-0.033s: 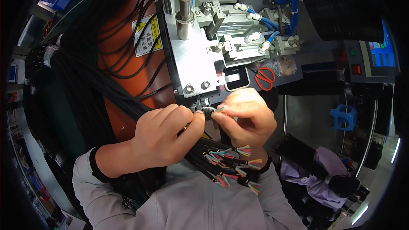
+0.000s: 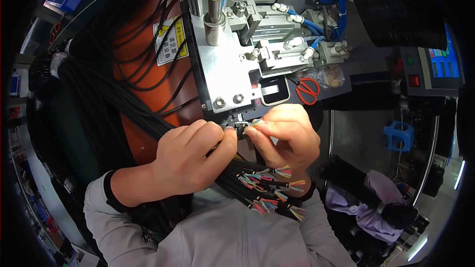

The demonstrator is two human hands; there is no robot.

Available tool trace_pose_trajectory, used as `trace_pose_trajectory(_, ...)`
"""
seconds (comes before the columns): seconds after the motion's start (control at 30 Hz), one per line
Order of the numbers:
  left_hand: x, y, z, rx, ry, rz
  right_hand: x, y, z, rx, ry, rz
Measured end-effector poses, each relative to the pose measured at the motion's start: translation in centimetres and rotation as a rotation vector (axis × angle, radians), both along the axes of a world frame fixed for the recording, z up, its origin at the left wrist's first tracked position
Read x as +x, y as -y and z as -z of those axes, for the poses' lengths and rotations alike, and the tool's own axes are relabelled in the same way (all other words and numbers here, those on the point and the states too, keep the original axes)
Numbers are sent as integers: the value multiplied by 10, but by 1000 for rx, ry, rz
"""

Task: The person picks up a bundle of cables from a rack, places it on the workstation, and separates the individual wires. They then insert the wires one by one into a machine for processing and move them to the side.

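My left hand [image 2: 195,153] is closed, thumb and forefinger pinched at the front edge of the machine; what sits between them is mostly hidden, though it looks like a cable end. My right hand [image 2: 289,133] pinches thin coloured wires [image 2: 256,122], green-blue among them, just right of the left fingertips. Between both hands lies a small metallic piece [image 2: 241,124], too small to make out, by a dark fixture. Below the hands, a bundle of black cables with several fanned-out coloured wire ends [image 2: 264,188] rests across my front and right wrist.
A metal press machine [image 2: 222,69] with pneumatic cylinders and blue hoses [image 2: 341,10] stands ahead. Red-handled scissors [image 2: 308,91] lie beside a small tray [image 2: 275,92]. Black cables [image 2: 118,96] hang over the orange surface at left. A control panel [image 2: 435,64] and blue stool [image 2: 399,136] are at right.
My right fingers have shifted slightly, and more of the green-blue wires shows at their tips. The loose wire ends below have moved a little. My left hand stays in place.
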State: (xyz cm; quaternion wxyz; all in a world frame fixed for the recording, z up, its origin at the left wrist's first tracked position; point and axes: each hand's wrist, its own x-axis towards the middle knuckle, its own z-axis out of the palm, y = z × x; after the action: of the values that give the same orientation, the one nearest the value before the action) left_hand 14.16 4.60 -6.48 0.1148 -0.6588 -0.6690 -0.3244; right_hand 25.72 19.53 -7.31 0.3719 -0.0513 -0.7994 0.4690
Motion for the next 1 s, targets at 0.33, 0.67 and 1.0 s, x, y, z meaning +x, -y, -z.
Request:
trace_pose_trajectory(0.33, 4, -1, -2, 3, -85, -57, 17, -22, -2, -523, 365, -245)
trace_pose_trajectory(0.67, 13, -2, 12, -70, -188, -48, 14, -17, 22, -341, 353, -102)
trace_pose_trajectory(1.0, 23, -5, 14, -328, -158, -179, 0, -10, 36, 142, 363, 5)
